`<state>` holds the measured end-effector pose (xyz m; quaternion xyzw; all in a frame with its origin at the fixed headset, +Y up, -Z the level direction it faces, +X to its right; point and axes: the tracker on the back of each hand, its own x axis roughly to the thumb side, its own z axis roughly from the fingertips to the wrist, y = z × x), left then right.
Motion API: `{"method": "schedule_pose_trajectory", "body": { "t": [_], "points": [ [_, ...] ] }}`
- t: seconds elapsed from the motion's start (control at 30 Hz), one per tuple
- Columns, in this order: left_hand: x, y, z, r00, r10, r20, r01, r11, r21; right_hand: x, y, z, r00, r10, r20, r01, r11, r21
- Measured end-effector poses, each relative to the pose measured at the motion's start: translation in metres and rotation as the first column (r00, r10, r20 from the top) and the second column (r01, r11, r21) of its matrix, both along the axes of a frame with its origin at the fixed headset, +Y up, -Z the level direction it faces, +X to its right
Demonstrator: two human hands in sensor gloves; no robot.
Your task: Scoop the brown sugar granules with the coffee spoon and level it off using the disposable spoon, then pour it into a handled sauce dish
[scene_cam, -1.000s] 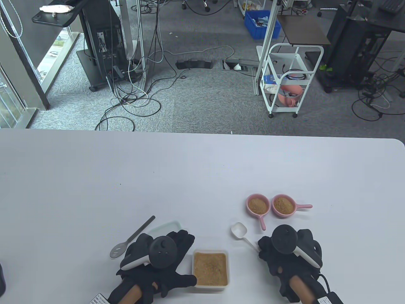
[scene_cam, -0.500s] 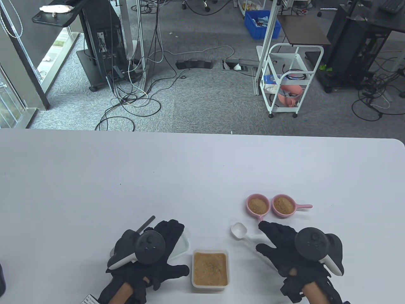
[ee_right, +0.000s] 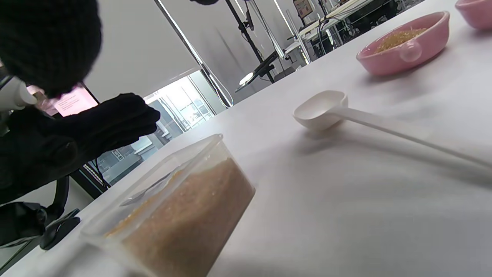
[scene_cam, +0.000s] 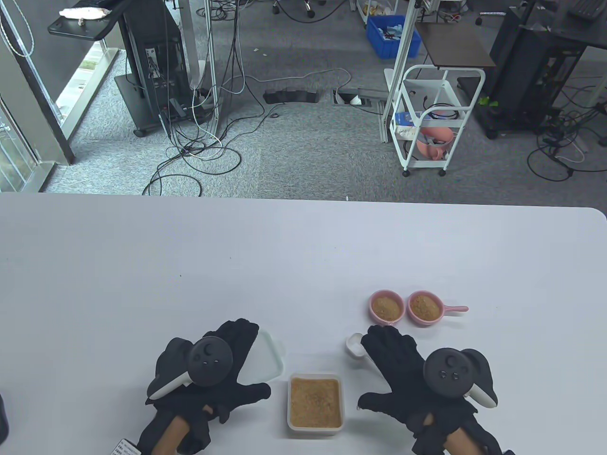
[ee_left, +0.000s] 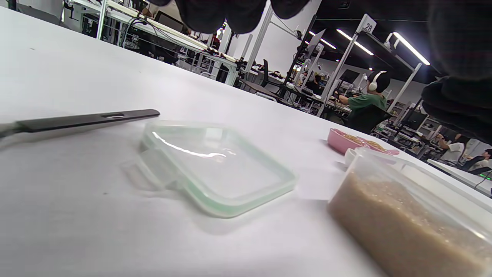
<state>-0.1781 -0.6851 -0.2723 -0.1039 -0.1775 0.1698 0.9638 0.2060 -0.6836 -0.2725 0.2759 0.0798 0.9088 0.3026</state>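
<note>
Sugar tub point(scene_cam: 315, 403) sits open at the near table point(scene_cam: 142, 265) edge between the two hands, filled close to the rim with brown granules. Its clear lid point(ee_left: 215, 167) lies flat on the table just left of it, empty.

Two pink dishes behind and right of the tub, side by side and about touching: left dish point(scene_cam: 386, 307) and right dish point(scene_cam: 425, 307), both holding brown sugar. Right dish handle points right; left dish handle runs toward the right hand and is mostly hidden by it.

Left hand point(scene_cam: 213, 374): fingers straight and spread, above the lid's left part, holding nothing. Coffee spoon point(ee_left: 77, 120) lies flat on the table left of the lid; the table view hides it under that hand.

Right hand point(scene_cam: 408, 374): fingers straight and spread, over the white spoon's point(ee_right: 323, 109) handle, not curled on it. The wrist view shows that spoon flat on the table, bowl empty, between tub and left dish.

Writing: a "28" tag on a background post in the left wrist view. The label near the left wrist is too small to read.
</note>
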Motion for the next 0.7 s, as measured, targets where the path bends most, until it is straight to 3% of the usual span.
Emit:
{"method": "schedule_pose_trajectory", "body": {
  "t": [0.33,0.7],
  "points": [
    [-0.002,-0.008,-0.005,0.996,-0.081,-0.036,0.08,0.997,-0.019,-0.004,-0.003,0.001,1.0,0.027,-0.016,-0.027,1.0,-0.013],
    [0.007,-0.044,-0.021,0.946,-0.303,-0.111,0.294,0.951,-0.091,-0.006,-0.004,0.001,0.998,0.053,-0.018,-0.053,0.998,-0.028]
  ]
}}
